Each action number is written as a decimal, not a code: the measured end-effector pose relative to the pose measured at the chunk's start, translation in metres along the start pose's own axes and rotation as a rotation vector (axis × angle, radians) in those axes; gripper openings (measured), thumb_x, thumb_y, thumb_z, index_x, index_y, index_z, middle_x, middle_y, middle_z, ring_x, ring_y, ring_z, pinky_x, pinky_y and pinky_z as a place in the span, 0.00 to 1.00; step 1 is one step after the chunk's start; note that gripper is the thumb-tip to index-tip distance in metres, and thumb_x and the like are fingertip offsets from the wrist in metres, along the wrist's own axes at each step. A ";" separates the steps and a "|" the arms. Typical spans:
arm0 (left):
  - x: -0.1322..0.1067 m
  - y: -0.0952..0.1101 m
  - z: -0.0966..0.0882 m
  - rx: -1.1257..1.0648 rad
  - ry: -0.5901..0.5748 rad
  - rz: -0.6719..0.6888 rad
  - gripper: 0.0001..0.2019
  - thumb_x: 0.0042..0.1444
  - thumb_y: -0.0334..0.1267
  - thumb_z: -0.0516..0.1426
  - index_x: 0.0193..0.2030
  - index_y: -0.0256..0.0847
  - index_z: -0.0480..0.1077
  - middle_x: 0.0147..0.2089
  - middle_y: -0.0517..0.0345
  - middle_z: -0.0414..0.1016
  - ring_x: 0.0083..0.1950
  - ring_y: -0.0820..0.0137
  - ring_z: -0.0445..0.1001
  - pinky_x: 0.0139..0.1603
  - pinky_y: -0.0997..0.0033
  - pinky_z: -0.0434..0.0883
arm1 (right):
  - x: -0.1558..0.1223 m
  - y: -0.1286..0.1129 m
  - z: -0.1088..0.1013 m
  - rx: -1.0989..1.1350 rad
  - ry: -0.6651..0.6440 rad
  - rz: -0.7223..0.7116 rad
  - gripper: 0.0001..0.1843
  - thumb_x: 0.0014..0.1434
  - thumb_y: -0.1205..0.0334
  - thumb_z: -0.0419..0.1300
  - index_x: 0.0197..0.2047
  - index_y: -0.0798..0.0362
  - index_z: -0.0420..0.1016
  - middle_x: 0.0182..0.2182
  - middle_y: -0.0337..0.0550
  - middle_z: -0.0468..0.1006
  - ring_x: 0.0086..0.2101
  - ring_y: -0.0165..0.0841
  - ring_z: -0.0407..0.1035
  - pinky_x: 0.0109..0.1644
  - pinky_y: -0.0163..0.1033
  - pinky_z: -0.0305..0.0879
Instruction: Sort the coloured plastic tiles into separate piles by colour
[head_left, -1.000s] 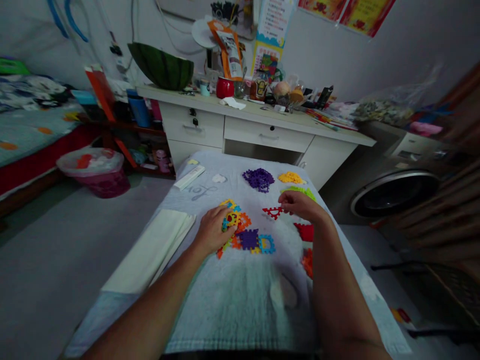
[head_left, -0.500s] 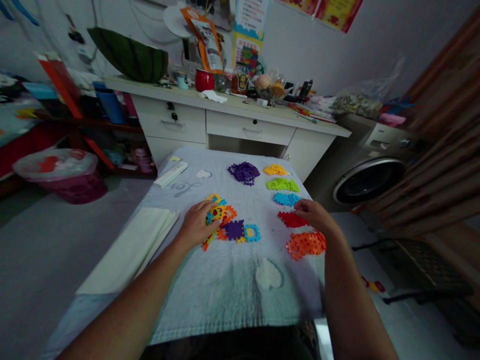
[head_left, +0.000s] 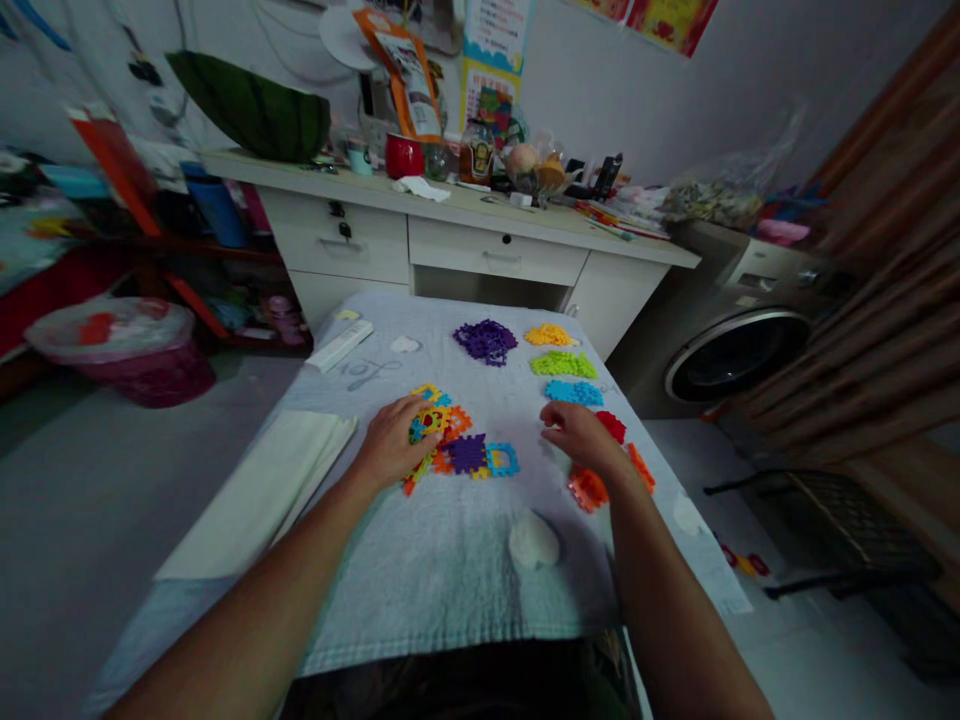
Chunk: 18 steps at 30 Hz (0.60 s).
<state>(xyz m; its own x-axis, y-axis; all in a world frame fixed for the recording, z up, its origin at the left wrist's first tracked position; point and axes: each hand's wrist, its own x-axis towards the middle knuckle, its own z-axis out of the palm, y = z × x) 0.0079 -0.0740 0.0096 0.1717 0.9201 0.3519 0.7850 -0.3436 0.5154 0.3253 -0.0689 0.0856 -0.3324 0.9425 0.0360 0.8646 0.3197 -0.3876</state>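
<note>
My left hand (head_left: 396,436) lies over the left side of a mixed pile of interlocking plastic tiles (head_left: 450,422), its thumb and fingers apart around the yellow and blue ones. Joined to the pile's right are a purple tile (head_left: 468,454) and a blue square frame (head_left: 502,460). My right hand (head_left: 574,430) hovers with curled fingers between that pile and the sorted heaps; whatever is in its fingertips, if anything, is hidden. Beside it are blue tiles (head_left: 573,392), partly covered red tiles (head_left: 612,427) and orange tiles (head_left: 588,488).
Farther back on the cloth-covered table (head_left: 457,560) lie purple tiles (head_left: 486,341), yellow tiles (head_left: 547,334) and green tiles (head_left: 562,363). A white box (head_left: 340,346) and folded cloth (head_left: 259,495) are at left. A white desk (head_left: 495,245) and washing machine (head_left: 731,310) stand beyond.
My right hand has moved left from the red heap towards the mixed pile, and its forearm now covers part of the red and orange tiles. My left hand stays almost in place.
</note>
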 end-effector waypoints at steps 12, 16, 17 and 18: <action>-0.003 0.006 -0.003 0.022 0.026 -0.009 0.23 0.54 0.50 0.56 0.53 0.39 0.71 0.61 0.46 0.68 0.62 0.55 0.65 0.64 0.51 0.62 | -0.003 -0.039 0.044 0.072 -0.186 -0.277 0.28 0.48 0.63 0.66 0.54 0.55 0.70 0.48 0.50 0.70 0.49 0.39 0.64 0.57 0.46 0.59; -0.002 0.006 -0.002 0.032 0.011 -0.003 0.23 0.54 0.49 0.56 0.53 0.39 0.70 0.60 0.46 0.69 0.62 0.54 0.65 0.63 0.51 0.63 | -0.006 -0.039 0.038 0.064 -0.179 -0.257 0.24 0.49 0.65 0.65 0.51 0.54 0.71 0.46 0.49 0.72 0.47 0.39 0.65 0.55 0.45 0.61; -0.002 0.005 -0.001 0.033 0.009 -0.004 0.23 0.54 0.49 0.56 0.54 0.40 0.70 0.60 0.46 0.69 0.62 0.54 0.65 0.63 0.51 0.63 | -0.006 -0.038 0.036 0.058 -0.169 -0.244 0.24 0.49 0.65 0.65 0.51 0.54 0.72 0.46 0.48 0.72 0.46 0.39 0.65 0.54 0.44 0.61; -0.002 0.005 -0.001 0.033 0.009 -0.004 0.23 0.54 0.50 0.56 0.54 0.40 0.70 0.60 0.46 0.69 0.62 0.54 0.65 0.63 0.51 0.63 | -0.005 -0.035 0.033 0.050 -0.155 -0.231 0.24 0.49 0.65 0.65 0.51 0.54 0.72 0.46 0.48 0.72 0.46 0.39 0.66 0.54 0.44 0.62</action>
<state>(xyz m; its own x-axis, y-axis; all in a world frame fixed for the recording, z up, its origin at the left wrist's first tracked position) 0.0108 -0.0778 0.0123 0.1627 0.9198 0.3569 0.8048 -0.3331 0.4913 0.2840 -0.0880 0.0691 -0.5751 0.8180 -0.0110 0.7410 0.5152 -0.4306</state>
